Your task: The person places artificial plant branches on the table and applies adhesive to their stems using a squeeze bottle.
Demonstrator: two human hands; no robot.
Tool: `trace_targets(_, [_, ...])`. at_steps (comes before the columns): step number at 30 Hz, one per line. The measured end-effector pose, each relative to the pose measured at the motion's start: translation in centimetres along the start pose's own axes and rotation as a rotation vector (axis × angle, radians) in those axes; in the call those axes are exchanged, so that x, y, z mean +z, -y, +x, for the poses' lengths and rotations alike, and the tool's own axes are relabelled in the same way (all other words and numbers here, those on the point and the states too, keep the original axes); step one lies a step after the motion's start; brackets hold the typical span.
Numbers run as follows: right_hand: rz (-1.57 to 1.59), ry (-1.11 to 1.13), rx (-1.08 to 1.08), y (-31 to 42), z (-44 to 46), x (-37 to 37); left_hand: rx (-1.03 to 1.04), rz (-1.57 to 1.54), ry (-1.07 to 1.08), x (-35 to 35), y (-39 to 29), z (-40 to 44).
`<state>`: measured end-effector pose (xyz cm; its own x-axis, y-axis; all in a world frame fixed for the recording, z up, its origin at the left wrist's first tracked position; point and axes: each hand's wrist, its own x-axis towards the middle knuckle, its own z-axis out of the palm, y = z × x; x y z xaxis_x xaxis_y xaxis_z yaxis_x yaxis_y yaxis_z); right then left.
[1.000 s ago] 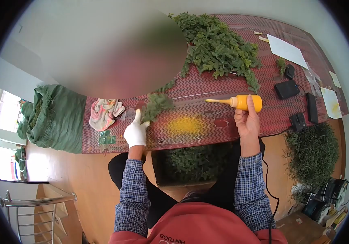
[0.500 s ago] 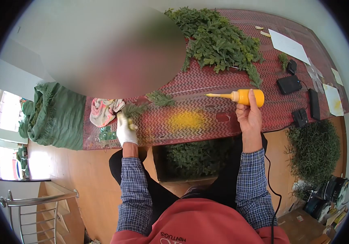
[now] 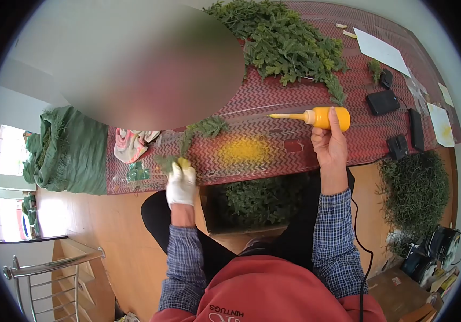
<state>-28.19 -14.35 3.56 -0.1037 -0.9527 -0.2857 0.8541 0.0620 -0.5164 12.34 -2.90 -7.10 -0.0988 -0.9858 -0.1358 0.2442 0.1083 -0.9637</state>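
My left hand (image 3: pixel 181 183) wears a white glove with yellow-stained fingertips. Its fingers are closed on a small green artificial sprig (image 3: pixel 165 163), blurred and partly hidden, just over the table's near edge. In my bare right hand (image 3: pixel 331 145) lies a yellow squeeze bottle (image 3: pixel 323 116), held sideways above the table with its long nozzle pointing left. Between the hands, a patch of yellow speckles (image 3: pixel 245 151) covers the patterned tabletop. Another sprig (image 3: pixel 210 126) rests beyond my left hand, beside a crumpled cloth (image 3: pixel 129 145).
A large heap of green sprigs (image 3: pixel 289 45) occupies the table's far side. To the right are black devices (image 3: pixel 383 102) with a cable and white paper sheets (image 3: pixel 379 49). Under the table edge sits a box of greenery (image 3: pixel 262 204). A green sack (image 3: pixel 75 150) stands left.
My left hand has moved right and toward me with the sprig, away from the cloth. My right hand still holds the bottle in nearly the same place. The view has shifted slightly.
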Motion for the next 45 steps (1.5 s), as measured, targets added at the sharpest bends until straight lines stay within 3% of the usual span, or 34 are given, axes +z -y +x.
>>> trace_targets(1, [-0.002,0.008,-0.002,0.0,0.0,0.0,0.270,0.761,-0.094,-2.0,0.2,-0.7])
trace_targets(3, [0.003,0.009,0.002,0.0,-0.1,0.1,0.524,1.435,-0.150,-7.7,2.4,-1.2])
trace_targets(4, [0.003,0.012,0.007,-0.1,-0.2,0.2,0.580,1.631,-0.239,-10.1,3.0,-1.2])
trace_targets(9, [-0.036,-0.004,0.028,-0.1,-0.3,0.1,0.541,1.796,-0.550,-17.7,8.5,1.3])
trace_targets(12, [-0.052,-0.023,0.019,-0.2,-0.4,0.3,0.525,1.882,-0.595,-19.4,10.3,2.9])
trace_targets(19, [-0.045,0.014,0.051,0.2,-0.4,0.3,-0.118,1.927,-0.674,-18.7,11.0,-0.1])
trace_targets(22, [-0.042,-0.002,0.053,0.2,-0.4,0.4,0.087,2.644,-0.839,-17.4,15.4,-3.0])
trace_targets(23, [-0.042,-0.004,0.060,0.2,-0.5,0.3,0.433,3.092,-0.377,-17.3,14.1,-3.8])
trace_targets(24, [-0.042,-0.005,0.065,0.2,-0.5,0.3,0.832,3.404,0.246,-17.0,12.6,-4.4])
trace_targets(26, [-0.046,-0.007,0.073,0.1,-0.4,0.4,1.119,3.633,0.842,-14.5,11.5,-3.2])
trace_targets(28, [-0.057,-0.013,0.085,0.0,-0.5,0.6,1.337,3.903,0.862,-13.3,11.5,-1.4])
trace_targets(30, [-0.072,-0.019,0.089,-0.3,-0.7,0.8,1.300,4.001,0.800,-12.6,9.3,0.0])
trace_targets(34, [-0.062,-0.010,0.107,-0.7,-0.7,0.4,1.166,3.890,0.913,-11.3,7.4,1.7])
trace_targets(35, [-0.056,-0.022,0.108,-0.9,-0.6,0.3,1.182,3.781,0.985,-11.0,7.4,2.1])
trace_targets(38, [-0.046,0.011,0.110,-1.1,-0.6,0.2,1.317,3.747,0.901,-11.2,8.0,2.9])
trace_targets(43, [0.002,0.011,0.151,-3.1,-2.1,0.8,1.048,3.979,1.278,-11.5,7.7,2.3])
trace_targets(45, [-0.007,0.012,0.137,-5.1,-3.7,1.9,0.984,4.012,1.256,-11.6,8.1,2.2])
